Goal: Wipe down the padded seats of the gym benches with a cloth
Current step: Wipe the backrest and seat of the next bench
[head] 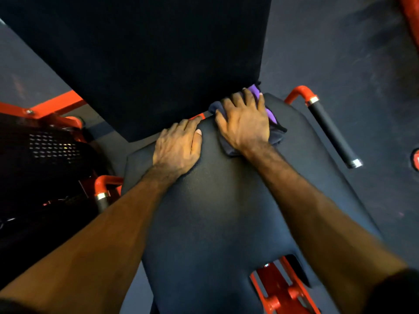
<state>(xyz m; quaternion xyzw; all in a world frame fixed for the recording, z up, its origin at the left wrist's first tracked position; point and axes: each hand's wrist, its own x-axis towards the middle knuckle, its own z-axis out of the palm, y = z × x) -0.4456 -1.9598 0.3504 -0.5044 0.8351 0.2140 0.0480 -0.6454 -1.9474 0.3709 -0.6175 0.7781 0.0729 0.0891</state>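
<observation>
wiping step in hand: right hand, grip flat and released, presses cloth at rear of seat pad by backrest; left hand flat, released, bracing; next, likely sweep forward.

The seat pad lies in the middle, with the back pad rising behind it. On the seat's far edge, the left hand rests flat; to its right, the right hand lies on the cloth. A handle stands right of the seat, another handle left
</observation>
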